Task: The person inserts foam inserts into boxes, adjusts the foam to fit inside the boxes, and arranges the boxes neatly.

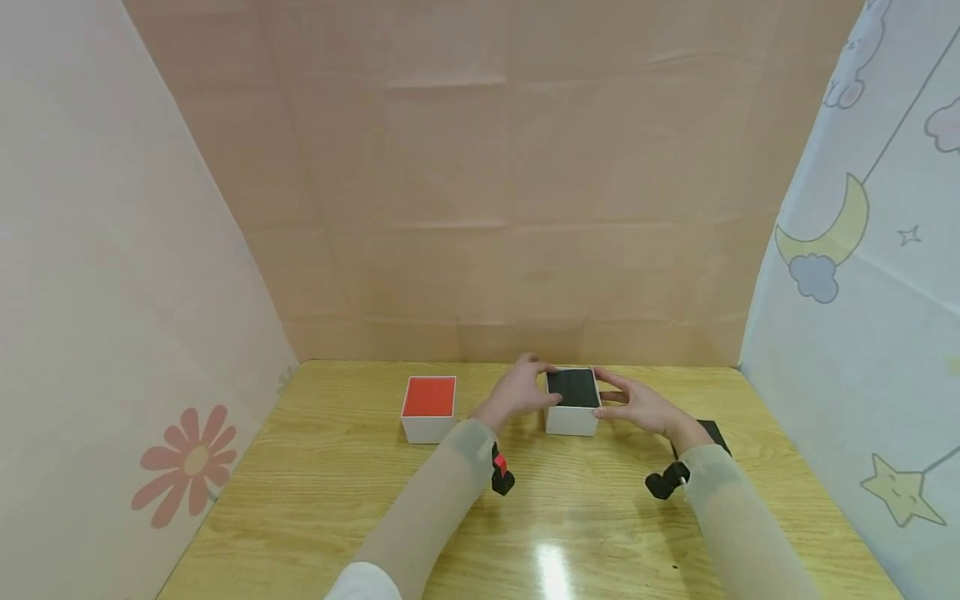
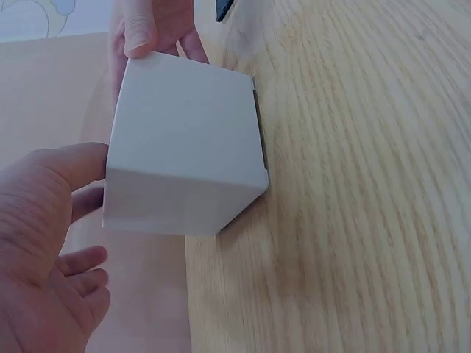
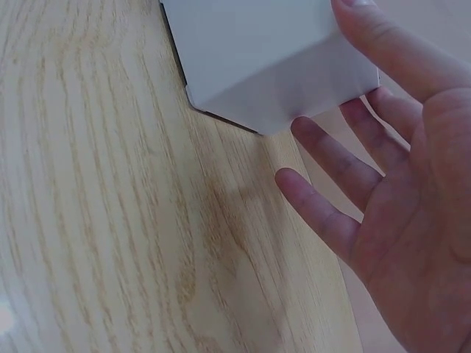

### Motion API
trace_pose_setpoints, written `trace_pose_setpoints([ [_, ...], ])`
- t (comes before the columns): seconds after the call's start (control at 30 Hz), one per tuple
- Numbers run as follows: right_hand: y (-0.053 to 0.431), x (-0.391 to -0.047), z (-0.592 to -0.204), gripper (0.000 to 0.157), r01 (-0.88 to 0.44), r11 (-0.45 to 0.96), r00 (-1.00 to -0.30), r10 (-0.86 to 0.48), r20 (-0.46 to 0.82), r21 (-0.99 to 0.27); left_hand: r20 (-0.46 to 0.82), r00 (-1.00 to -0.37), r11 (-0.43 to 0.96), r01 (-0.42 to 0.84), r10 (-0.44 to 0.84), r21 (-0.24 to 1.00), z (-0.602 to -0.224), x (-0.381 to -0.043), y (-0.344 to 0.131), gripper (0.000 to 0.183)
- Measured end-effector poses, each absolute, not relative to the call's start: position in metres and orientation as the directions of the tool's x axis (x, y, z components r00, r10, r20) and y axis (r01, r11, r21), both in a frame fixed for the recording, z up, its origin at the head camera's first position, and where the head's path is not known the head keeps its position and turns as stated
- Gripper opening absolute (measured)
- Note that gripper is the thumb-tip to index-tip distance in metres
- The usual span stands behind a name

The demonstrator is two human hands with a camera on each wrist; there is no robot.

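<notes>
A white box (image 1: 572,421) with a black square top (image 1: 573,388) stands between the two hands. In the head view, the left hand (image 1: 519,390) holds it at the left, thumb over the black top and forefinger near the far corner. Opposite, the right hand (image 1: 637,406) grips the right side, thumb at the front corner and forefinger at the far one. The left wrist view shows the box's pale front face (image 2: 184,121). Seen from the right wrist, the lower fingers (image 3: 331,158) spread loosely, and the forefinger's tip is partly hidden.
Left of the hands, a second white box with a red top (image 1: 429,397) stands on the wooden table (image 1: 315,500). A flat black thing (image 1: 714,435) lies partly hidden under the right wrist. A brown paper-like backdrop (image 1: 480,208) rises behind, with pale printed walls at both sides.
</notes>
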State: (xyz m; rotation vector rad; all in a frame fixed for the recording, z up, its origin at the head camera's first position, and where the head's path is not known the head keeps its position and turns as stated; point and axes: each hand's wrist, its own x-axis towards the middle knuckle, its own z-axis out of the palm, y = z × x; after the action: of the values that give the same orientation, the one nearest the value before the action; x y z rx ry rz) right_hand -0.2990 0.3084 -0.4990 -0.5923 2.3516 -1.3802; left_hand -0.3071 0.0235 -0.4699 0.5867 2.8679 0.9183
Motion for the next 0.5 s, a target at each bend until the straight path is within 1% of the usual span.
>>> trace_pose_setpoints([
  [0.2,0.308,-0.300,-0.500,0.095,-0.178,0.418,-0.847,-0.525,-0.077,-0.891,0.071,-0.890,0.753,0.422,0.451,0.506,-0.464,-0.312,0.038,0.050],
  [0.33,0.304,-0.301,-0.502,0.094,-0.178,0.406,-0.842,-0.535,-0.075,-0.897,0.056,-0.889,0.756,0.419,0.455,0.504,-0.463,-0.310,0.046,0.050],
  [0.5,0.301,-0.302,-0.503,0.094,-0.185,0.405,-0.841,-0.537,-0.069,-0.895,0.046,-0.902,0.769,0.392,0.430,0.504,-0.465,-0.309,0.052,0.048],
])
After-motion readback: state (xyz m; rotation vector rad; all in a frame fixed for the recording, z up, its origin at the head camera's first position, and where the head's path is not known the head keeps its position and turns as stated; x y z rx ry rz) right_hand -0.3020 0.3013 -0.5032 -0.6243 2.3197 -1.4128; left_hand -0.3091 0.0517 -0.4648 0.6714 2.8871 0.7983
